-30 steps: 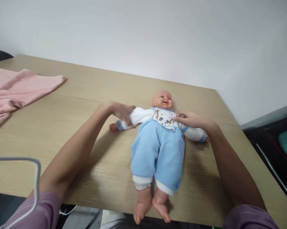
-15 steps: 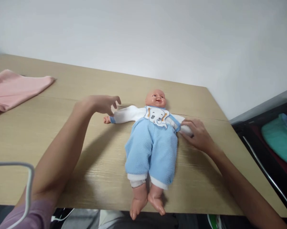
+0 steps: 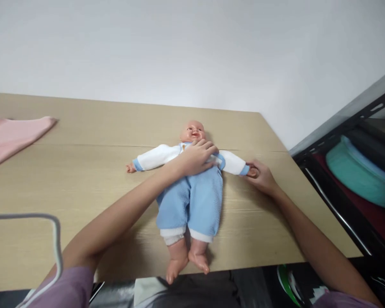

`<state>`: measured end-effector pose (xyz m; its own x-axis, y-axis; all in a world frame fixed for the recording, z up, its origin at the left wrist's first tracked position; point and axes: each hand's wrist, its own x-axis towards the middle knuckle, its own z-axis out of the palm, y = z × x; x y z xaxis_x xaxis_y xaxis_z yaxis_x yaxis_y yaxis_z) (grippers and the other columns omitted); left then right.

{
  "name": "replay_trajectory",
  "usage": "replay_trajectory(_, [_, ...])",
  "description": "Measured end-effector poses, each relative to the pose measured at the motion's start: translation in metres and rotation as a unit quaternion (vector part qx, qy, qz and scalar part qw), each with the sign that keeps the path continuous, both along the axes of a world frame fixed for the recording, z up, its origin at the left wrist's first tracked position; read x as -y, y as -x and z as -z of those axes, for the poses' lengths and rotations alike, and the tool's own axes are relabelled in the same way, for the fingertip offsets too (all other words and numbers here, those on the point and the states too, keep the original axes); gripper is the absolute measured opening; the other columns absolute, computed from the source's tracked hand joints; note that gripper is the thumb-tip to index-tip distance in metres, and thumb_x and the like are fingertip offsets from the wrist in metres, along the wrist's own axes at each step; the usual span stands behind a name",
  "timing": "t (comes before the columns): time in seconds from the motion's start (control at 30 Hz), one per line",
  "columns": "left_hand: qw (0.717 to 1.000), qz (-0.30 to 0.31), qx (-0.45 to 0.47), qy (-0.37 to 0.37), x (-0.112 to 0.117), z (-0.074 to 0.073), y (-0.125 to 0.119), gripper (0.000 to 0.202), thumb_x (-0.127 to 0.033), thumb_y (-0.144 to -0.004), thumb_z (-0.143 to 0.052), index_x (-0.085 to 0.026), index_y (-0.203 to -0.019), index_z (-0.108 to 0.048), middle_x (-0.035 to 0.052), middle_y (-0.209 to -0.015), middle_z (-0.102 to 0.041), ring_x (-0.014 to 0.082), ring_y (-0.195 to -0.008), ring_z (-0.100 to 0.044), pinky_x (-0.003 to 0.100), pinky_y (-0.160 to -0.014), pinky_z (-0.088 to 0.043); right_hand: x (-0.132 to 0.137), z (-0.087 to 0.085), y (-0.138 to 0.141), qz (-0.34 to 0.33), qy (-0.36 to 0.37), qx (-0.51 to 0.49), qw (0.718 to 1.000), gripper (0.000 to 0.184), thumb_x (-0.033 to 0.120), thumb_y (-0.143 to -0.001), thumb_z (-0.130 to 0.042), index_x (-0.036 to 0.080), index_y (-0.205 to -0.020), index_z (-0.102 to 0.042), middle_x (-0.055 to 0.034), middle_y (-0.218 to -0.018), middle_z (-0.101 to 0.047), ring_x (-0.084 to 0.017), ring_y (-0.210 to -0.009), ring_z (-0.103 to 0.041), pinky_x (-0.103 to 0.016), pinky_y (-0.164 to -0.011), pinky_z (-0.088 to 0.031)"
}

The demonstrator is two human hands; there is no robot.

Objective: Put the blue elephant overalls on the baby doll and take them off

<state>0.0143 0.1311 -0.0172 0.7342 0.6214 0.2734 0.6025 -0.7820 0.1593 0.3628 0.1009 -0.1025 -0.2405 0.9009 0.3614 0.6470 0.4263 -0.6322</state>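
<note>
A baby doll (image 3: 205,194) lies on its back, dressed in a light blue and white outfit, its arms spread out and its bare feet at the table's front edge. Across the doll's chest rests my left hand (image 3: 198,157), its fingers bent against the outfit beside the shoulder strap. It covers most of the elephant bib. My right hand (image 3: 262,176) is closed around the doll's small hand (image 3: 252,172), just past the blue cuff of the white sleeve (image 3: 232,162). The doll's other arm (image 3: 155,157) lies free on the wood.
The wooden table (image 3: 83,188) meets a white wall behind. A pink cloth (image 3: 16,137) lies at the far left. On the right, a black rack (image 3: 327,188) holds a teal basin-like item (image 3: 355,173). A white cable (image 3: 56,239) loops at the lower left.
My left hand has come from above the doll's outstretched arm down onto its chest. My right hand has slid from the sleeve to the doll's hand, and that sleeve now reaches the wrist.
</note>
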Motion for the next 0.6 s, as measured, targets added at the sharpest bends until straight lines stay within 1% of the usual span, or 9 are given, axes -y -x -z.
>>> replay_trajectory(0.07, [1.0, 0.008, 0.013, 0.024, -0.015, 0.009, -0.01, 0.037, -0.042, -0.111, -0.058, -0.015, -0.134, -0.068, 0.0189, -0.131, -0.074, 0.0364, -0.124, -0.066, 0.049, -0.11, -0.049, -0.003, -0.003, 0.01, 0.016, 0.021, -0.096, 0.995, 0.051, 0.054, -0.081, -0.091, 0.024, -0.118, -0.072, -0.0085, -0.11, -0.079, -0.031, -0.1, -0.076, -0.044, -0.091, -0.062])
replay_trajectory(0.13, [0.998, 0.018, 0.045, 0.028, -0.025, 0.015, -0.015, 0.032, -0.041, -0.111, -0.058, -0.014, -0.124, -0.07, 0.0188, -0.123, -0.076, 0.0354, -0.119, -0.068, 0.048, -0.106, -0.05, -0.012, -0.006, 0.023, 0.01, 0.035, -0.186, 0.982, 0.058, 0.057, -0.08, -0.092, 0.026, -0.123, -0.069, -0.0075, -0.117, -0.076, -0.029, -0.108, -0.075, -0.043, -0.099, -0.061])
replay_trajectory(0.2, [0.995, 0.04, 0.091, 0.027, -0.029, 0.019, -0.016, 0.03, -0.042, -0.112, -0.056, -0.016, -0.117, -0.069, 0.0175, -0.116, -0.076, 0.0342, -0.113, -0.069, 0.046, -0.102, -0.051, -0.025, -0.008, 0.039, -0.002, 0.04, -0.249, 0.968, 0.063, 0.06, -0.079, -0.093, 0.028, -0.125, -0.065, -0.0064, -0.118, -0.073, -0.027, -0.111, -0.073, -0.041, -0.102, -0.061])
replay_trajectory(0.3, [0.983, 0.086, 0.151, 0.051, -0.025, 0.022, -0.011, 0.03, -0.044, -0.115, -0.05, -0.019, -0.117, -0.067, 0.014, -0.113, -0.076, 0.0302, -0.107, -0.071, 0.041, -0.095, -0.052, -0.042, -0.008, 0.065, -0.002, 0.03, -0.302, 0.953, 0.061, 0.063, -0.079, -0.091, 0.029, -0.12, -0.061, -0.0057, -0.117, -0.07, -0.026, -0.113, -0.071, -0.039, -0.099, -0.062])
replay_trajectory(0.37, [0.978, 0.109, 0.172, 0.052, -0.02, 0.023, -0.006, 0.032, -0.045, -0.117, -0.046, -0.02, -0.12, -0.066, 0.0128, -0.113, -0.076, 0.0282, -0.105, -0.072, 0.039, -0.093, -0.052, -0.045, -0.007, 0.082, 0.004, 0.003, -0.293, 0.956, 0.054, 0.06, -0.083, -0.087, 0.029, -0.118, -0.059, -0.0059, -0.118, -0.07, -0.026, -0.112, -0.072, -0.039, -0.097, -0.062])
replay_trajectory(0.4, [0.977, 0.117, 0.176, 0.038, -0.018, 0.023, -0.004, 0.034, -0.046, -0.118, -0.045, -0.021, -0.121, -0.067, 0.0127, -0.114, -0.076, 0.0277, -0.105, -0.071, 0.039, -0.093, -0.052, -0.043, -0.006, 0.09, 0.004, -0.022, -0.268, 0.963, 0.05, 0.056, -0.085, -0.086, 0.029, -0.119, -0.059, -0.0062, -0.118, -0.071, -0.026, -0.11, -0.072, -0.04, -0.096, -0.061])
replay_trajectory(0.5, [0.975, 0.141, 0.17, -0.039, -0.014, 0.024, 0.002, 0.041, -0.05, -0.119, -0.041, -0.022, -0.12, -0.07, 0.0131, -0.111, -0.076, 0.0277, -0.103, -0.069, 0.041, -0.093, -0.05, -0.028, -0.008, 0.106, -0.013, -0.122, -0.132, 0.984, 0.044, 0.039, -0.086, -0.085, 0.028, -0.123, -0.063, -0.0081, -0.121, -0.074, -0.03, -0.111, -0.071, -0.046, -0.099, -0.059])
replay_trajectory(0.57, [0.971, 0.157, 0.165, -0.072, -0.011, 0.024, 0.005, 0.043, -0.052, -0.119, -0.04, -0.023, -0.118, -0.071, 0.0124, -0.108, -0.077, 0.0274, -0.1, -0.068, 0.042, -0.092, -0.047, -0.016, -0.013, 0.112, -0.038, -0.168, -0.058, 0.983, 0.046, 0.031, -0.087, -0.083, 0.029, -0.13, -0.064, -0.0093, -0.122, -0.074, -0.033, -0.11, -0.07, -0.049, -0.099, -0.057])
replay_trajectory(0.6, [0.969, 0.162, 0.17, -0.074, -0.01, 0.024, 0.006, 0.043, -0.053, -0.119, -0.04, -0.023, -0.117, -0.071, 0.0119, -0.106, -0.077, 0.027, -0.098, -0.068, 0.043, -0.092, -0.047, -0.011, -0.015, 0.113, -0.055, -0.179, -0.034, 0.982, 0.048, 0.029, -0.089, -0.08, 0.029, -0.134, -0.064, -0.0097, -0.122, -0.074, -0.033, -0.109, -0.069, -0.05, -0.099, -0.057])
